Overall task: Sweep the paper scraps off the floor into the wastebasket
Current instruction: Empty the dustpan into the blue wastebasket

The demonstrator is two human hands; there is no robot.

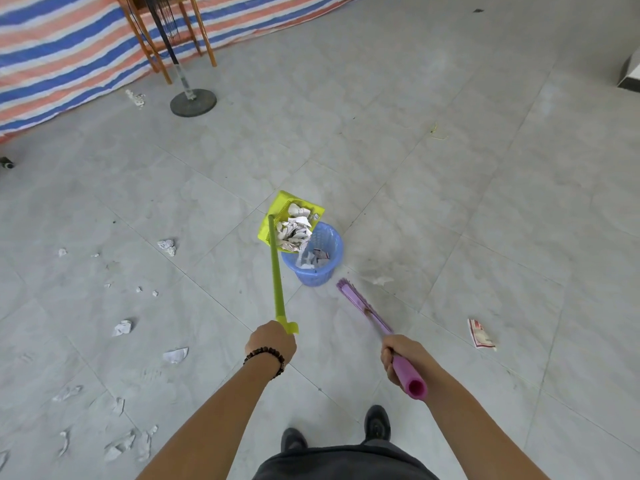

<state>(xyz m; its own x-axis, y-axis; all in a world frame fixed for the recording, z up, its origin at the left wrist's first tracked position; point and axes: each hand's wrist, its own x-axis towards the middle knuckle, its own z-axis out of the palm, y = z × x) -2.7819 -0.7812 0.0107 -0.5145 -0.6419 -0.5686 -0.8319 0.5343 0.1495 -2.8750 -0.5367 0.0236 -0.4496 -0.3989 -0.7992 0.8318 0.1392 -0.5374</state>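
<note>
Head view: the left hand (pixel 272 341) has its fingers wrapped tight round the top end of the green handle of the dustpan (pixel 282 200), a bead bracelet (pixel 266 355) on that wrist; the handle runs away from the body to the yellow-green pan, which overlaps the far left rim of the wastebasket (pixel 325 271) and tips toward it. A heap of crumpled scraps (pixel 294 230) lies in the pan at the edge above the basket's mouth, and a few pieces (pixel 313 259) already lie inside the blue basket, which stands upright on the floor (pixel 450 202). The right hand (pixel 403 358) is closed round the purple handle of the broom (pixel 367 313) just below its open end; the broom slants forward and left, its head low, just beside the basket's near right side. Whether the bristles touch the tiles cannot be told. Loose paper (pixel 169 247) is strewn over the floor to the left, well apart from the basket, and a red-printed wrapper (pixel 479 334) lies to the right. Two dark shoes (pixel 377 422) show at the bottom. Far left stand a fan base (pixel 193 102), a wooden chair (pixel 207 39) and a striped tarp (pixel 52 46)
</note>
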